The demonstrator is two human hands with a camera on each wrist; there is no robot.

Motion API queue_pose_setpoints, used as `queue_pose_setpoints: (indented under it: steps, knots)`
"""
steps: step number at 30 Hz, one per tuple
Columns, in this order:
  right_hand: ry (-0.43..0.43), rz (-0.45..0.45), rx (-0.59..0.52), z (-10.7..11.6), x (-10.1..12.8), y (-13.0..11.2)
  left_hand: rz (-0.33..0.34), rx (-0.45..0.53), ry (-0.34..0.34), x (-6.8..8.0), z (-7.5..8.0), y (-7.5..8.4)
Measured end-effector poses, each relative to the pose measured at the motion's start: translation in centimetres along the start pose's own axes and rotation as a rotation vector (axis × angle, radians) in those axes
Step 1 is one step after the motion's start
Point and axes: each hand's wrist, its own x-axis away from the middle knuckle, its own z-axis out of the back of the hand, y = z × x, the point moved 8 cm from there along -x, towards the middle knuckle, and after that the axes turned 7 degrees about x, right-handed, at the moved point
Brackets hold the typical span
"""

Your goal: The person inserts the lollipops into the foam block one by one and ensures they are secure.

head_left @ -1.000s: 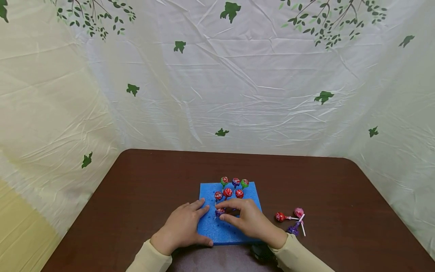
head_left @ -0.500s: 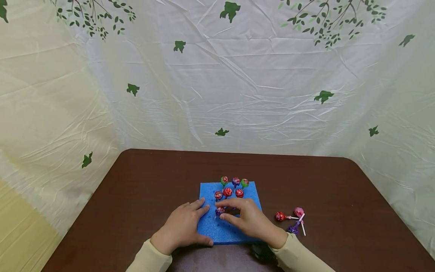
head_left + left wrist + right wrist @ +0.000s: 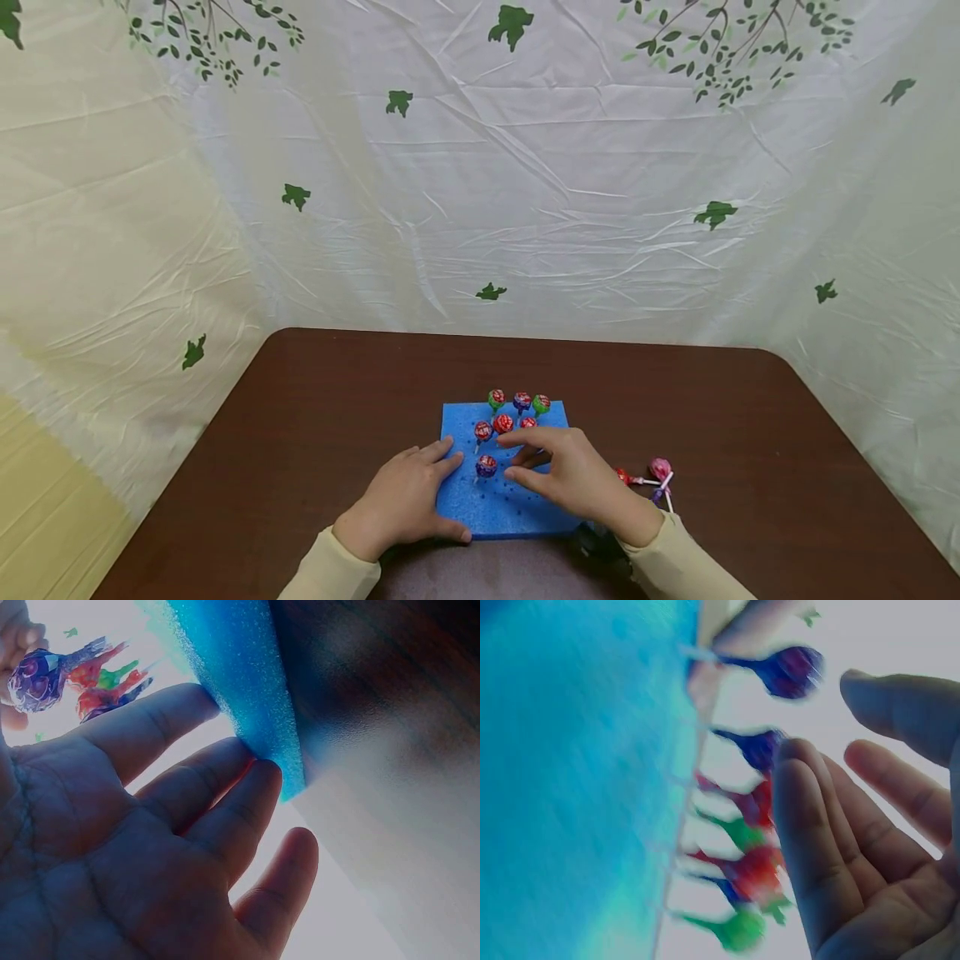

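We are bracing a blue foam board (image 3: 517,523) with an outspread left hand (image 3: 405,502), while our right hand (image 3: 573,477) is hovering beside the nearest purple lollipop (image 3: 486,467), fingers (image 3: 804,832) parted, holding nothing; seven lollipops (image 3: 503,423) are standing planted, and three loose lollipops (image 3: 661,469) are lying on the surface (image 3: 360,392), seemingly what is left.

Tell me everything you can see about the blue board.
The blue board looks like speckled foam, a flat slab with straight edges and small dark holes on top. It lies on the brown table, with wrapped lollipops standing in it on their sticks. The left hand touches its left edge; the right hand is over it, apparently not touching.
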Motion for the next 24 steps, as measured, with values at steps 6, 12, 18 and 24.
queue_pose_setpoints:
  steps: [6, 12, 18, 24]
  knots:
    - [0.068, -0.012, 0.025, 4.3, 1.8, 1.8, -0.002, 0.004, 0.004, 0.0, -0.1, 0.0]
    - [0.090, -0.164, 0.068, 7.6, 5.0, 5.8, -0.003, 0.020, 0.005, 0.1, -0.1, 0.1]
    - [0.017, -0.245, 0.090, 7.7, 6.9, 8.6, 0.002, 0.025, -0.001, 0.0, -0.1, 0.0]
    - [-0.099, -0.242, 0.153, 6.4, 7.1, 9.4, 0.008, 0.035, -0.016, 0.0, -0.1, 0.1]
